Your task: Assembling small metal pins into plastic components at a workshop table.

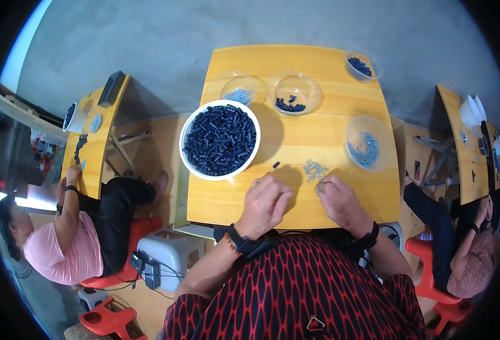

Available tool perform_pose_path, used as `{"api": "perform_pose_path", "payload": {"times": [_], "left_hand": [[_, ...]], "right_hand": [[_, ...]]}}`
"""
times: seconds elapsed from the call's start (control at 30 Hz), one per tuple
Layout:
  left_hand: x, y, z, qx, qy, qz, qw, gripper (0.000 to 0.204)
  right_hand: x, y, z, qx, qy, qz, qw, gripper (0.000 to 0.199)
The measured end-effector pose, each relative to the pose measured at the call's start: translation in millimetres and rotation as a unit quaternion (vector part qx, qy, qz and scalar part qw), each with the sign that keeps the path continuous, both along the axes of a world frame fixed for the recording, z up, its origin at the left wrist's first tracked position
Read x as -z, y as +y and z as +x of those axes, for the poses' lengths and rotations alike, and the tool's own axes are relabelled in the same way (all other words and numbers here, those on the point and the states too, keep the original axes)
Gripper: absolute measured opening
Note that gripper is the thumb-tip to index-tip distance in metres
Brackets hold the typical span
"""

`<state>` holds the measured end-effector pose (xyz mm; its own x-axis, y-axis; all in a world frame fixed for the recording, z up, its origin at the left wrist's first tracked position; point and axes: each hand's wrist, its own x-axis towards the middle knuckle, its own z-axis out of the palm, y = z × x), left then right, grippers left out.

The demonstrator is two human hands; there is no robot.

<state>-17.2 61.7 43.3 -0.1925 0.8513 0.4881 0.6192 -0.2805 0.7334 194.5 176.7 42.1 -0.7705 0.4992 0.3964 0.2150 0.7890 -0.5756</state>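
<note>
My left hand (265, 203) rests on the yellow wooden table (295, 136) near its front edge, fingers curled; what it holds is hidden. My right hand (337, 198) lies beside it, fingertips pinched close to a small heap of silvery screws (314, 169). One loose dark blue plastic piece (276, 164) lies just beyond my left hand. A big white bowl (220, 140) full of dark blue plastic pieces stands at the left of the table.
Clear bowls stand further back: one with screws (239, 89), one with a few dark pieces (293, 94), one at the far corner (362, 66), another with screws at right (368, 144). A person sits at a table on the left (63, 238), another on the right (471, 249).
</note>
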Motion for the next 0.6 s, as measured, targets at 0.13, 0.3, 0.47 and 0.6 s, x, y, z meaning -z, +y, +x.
{"api": "perform_pose_path", "payload": {"times": [0.13,0.3,0.47,0.6], "left_hand": [[-28.8,-31.4,-23.4,-0.118,0.101,0.106,0.982,0.013],[-71.6,-25.8,-65.4,-0.304,0.111,0.105,0.940,0.017],[-86.8,3.5,-99.4,-0.223,0.171,-0.083,0.956,0.031],[-87.7,16.5,-108.2,-0.173,0.192,-0.180,0.949,0.045]], "right_hand": [[-5.5,-6.7,13.3,0.032,0.000,-0.037,0.999,0.009],[2.9,-15.1,25.1,0.058,0.034,-0.058,0.996,0.014],[13.3,-19.2,31.6,0.070,0.049,-0.052,0.995,0.016],[14.4,-21.1,31.0,0.087,0.047,-0.087,0.991,0.014]]}}
